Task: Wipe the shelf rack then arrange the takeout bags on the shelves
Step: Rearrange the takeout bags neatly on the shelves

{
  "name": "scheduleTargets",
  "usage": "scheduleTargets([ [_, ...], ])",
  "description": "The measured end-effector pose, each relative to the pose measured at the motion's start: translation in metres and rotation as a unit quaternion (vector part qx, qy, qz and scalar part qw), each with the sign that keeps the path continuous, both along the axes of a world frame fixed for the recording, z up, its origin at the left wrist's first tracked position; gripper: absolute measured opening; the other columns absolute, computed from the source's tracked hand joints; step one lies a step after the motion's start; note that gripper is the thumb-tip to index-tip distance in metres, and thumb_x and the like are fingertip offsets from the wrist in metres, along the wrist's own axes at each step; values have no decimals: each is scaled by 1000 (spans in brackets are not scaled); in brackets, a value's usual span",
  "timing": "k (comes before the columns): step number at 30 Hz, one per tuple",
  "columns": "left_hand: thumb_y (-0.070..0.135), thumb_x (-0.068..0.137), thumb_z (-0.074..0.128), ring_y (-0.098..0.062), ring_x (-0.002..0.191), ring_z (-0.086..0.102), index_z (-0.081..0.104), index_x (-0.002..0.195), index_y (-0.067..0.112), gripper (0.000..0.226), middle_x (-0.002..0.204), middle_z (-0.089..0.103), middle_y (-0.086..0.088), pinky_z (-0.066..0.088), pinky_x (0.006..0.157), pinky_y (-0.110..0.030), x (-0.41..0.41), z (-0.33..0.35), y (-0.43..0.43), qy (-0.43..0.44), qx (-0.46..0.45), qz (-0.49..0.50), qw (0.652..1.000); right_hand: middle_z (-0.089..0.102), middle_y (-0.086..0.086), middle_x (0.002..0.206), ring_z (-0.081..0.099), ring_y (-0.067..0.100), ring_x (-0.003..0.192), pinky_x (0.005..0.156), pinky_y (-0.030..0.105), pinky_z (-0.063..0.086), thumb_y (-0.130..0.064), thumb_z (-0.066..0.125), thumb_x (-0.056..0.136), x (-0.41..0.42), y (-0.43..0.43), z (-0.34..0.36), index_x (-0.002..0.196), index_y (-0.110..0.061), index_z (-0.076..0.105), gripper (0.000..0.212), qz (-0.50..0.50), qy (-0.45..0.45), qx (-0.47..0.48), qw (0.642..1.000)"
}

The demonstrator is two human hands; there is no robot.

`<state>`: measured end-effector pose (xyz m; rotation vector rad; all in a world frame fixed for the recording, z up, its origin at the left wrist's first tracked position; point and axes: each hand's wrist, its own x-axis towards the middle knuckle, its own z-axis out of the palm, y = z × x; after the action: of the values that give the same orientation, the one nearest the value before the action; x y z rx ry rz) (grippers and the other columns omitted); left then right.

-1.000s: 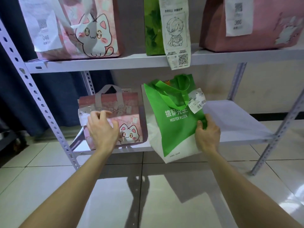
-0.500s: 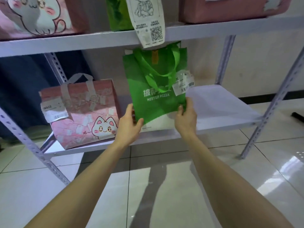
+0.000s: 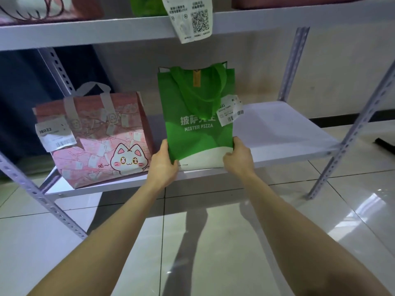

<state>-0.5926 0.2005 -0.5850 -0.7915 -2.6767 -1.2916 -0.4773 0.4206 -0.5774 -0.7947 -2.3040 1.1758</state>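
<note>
A green "Mister Pizza" takeout bag stands upright on the lower white shelf, a paper receipt stuck to its right side. My left hand grips its lower left edge and my right hand grips its lower right corner. To its left on the same shelf sits a pink cat-print bag with a label reading JB022, untouched.
The upper shelf carries more bags whose bottoms show, and a long receipt with a QR code hangs over its edge. Perforated grey uprights frame the rack. Glossy floor tiles lie below; the shelf's right part is bare.
My left hand left the pink bag and took the green bag's left edge. The green bag went from tilted off the shelf edge to upright on the shelf.
</note>
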Motion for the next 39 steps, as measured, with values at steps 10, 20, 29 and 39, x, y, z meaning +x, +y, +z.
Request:
scheduleTargets([
  [10,14,94,81,-17,110,73,51,150,16,64,129,71,1,60,101,-37,6,39,-33,-28,-19,-28,999,62,-3,104,62,17,95,85,39,57,-34,66,89,23,-19,63,116,-19,53,34,-115,189,128,967],
  [20,49,87,72,-6,70,64,60,89,31,21,76,67,12,52,68,-32,-16,98,-157,158,80,195,965,63,-2,113,64,16,96,86,41,59,-27,69,93,-40,-182,89,118,-19,58,29,135,209,154,956],
  [29,33,90,87,-30,135,63,26,163,16,97,145,61,-7,53,112,-49,-48,24,-238,-96,62,234,965,48,11,158,50,32,143,113,47,46,-46,80,92,-83,-222,20,161,-9,26,96,105,-7,31,994],
  [39,24,88,90,-30,137,63,41,150,22,79,150,62,-3,57,110,-58,-72,1,-251,-90,38,227,969,50,13,143,56,35,127,101,53,53,-46,73,94,-87,-247,-2,155,-8,37,80,61,14,131,989],
])
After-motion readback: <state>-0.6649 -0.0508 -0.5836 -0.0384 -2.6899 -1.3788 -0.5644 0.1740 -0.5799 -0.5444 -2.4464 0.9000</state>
